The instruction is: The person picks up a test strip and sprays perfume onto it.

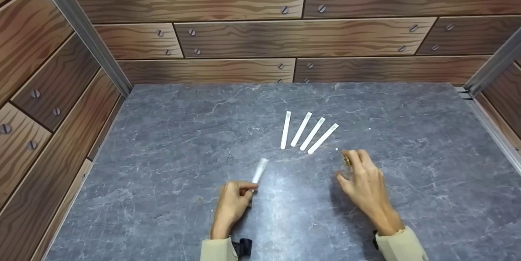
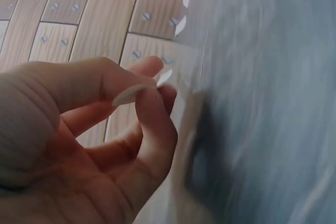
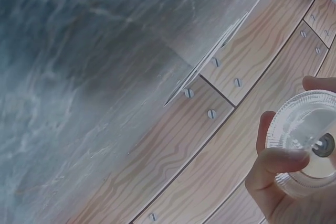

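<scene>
My left hand [image 1: 234, 206] pinches a white strip [image 1: 259, 171] near its lower end between thumb and fingers, and the strip points away from me above the grey table. Seen in the left wrist view, the strip [image 2: 131, 94] is thin and slightly bent. In my right hand [image 1: 366, 183] is a clear round container with a ribbed rim [image 3: 286, 121], gripped by thumb and fingers. A small grey round piece [image 3: 324, 144] shows at its middle, and something gold-coloured [image 1: 347, 160] shows by the fingers in the head view. What it holds is unclear.
Several white strips [image 1: 312, 134] lie fanned out on the marbled grey table [image 1: 171, 143], beyond and between my hands. A tiny white speck [image 1: 336, 149] lies near my right fingers. Wood-patterned walls [image 1: 244, 37] with metal corner posts [image 1: 89, 37] border the table.
</scene>
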### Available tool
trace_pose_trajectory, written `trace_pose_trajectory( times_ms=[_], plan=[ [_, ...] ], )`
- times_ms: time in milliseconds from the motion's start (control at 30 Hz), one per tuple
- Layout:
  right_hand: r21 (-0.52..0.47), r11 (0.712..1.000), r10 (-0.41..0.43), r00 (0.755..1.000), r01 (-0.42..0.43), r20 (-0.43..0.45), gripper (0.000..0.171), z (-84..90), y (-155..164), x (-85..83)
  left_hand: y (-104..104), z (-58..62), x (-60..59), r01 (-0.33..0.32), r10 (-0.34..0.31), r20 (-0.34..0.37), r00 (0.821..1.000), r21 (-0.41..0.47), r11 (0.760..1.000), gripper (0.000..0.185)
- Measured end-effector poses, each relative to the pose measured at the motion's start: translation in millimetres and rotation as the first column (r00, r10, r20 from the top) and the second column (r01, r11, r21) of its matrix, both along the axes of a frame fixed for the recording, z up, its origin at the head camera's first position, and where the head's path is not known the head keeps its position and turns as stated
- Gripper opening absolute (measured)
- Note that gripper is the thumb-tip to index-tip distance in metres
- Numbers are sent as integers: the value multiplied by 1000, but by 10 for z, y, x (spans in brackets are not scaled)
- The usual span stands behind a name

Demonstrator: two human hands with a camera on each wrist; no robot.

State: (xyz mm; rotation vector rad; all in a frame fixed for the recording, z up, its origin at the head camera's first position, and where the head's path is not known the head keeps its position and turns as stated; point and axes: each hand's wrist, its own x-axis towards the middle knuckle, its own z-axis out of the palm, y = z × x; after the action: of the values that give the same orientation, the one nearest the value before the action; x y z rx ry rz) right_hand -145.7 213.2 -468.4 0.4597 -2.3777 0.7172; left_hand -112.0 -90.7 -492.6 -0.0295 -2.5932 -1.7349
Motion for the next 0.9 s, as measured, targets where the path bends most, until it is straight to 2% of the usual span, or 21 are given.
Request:
trace_pose_trajectory(
  times_ms=[100, 267, 467, 633, 900],
  plan=[
    [-1, 1000, -1, 1000, 1, 2, 54, 5, -4, 0, 52, 4, -11, 31, -34, 28, 999, 103, 994, 24],
    [2, 1000, 1, 1000, -1, 15, 54, 17, -14, 12, 107, 11, -20, 60, -69, 52, 996, 157, 986, 33],
    [6, 1000, 3, 1000, -3, 0, 53, 10, -32, -6, 148, 16, -16, 89, -119, 99, 988, 260, 961, 41],
    [24, 1000, 15, 1000, -15, -25, 52, -1, -35, -23, 200, 34, -21, 101, -143, 121, 982, 303, 948, 46],
    [24, 999, 31, 999, -30, -8, 53, -2, -62, -18, 303, 61, -20, 146, -184, 83, 979, 337, 930, 46]
  ],
)
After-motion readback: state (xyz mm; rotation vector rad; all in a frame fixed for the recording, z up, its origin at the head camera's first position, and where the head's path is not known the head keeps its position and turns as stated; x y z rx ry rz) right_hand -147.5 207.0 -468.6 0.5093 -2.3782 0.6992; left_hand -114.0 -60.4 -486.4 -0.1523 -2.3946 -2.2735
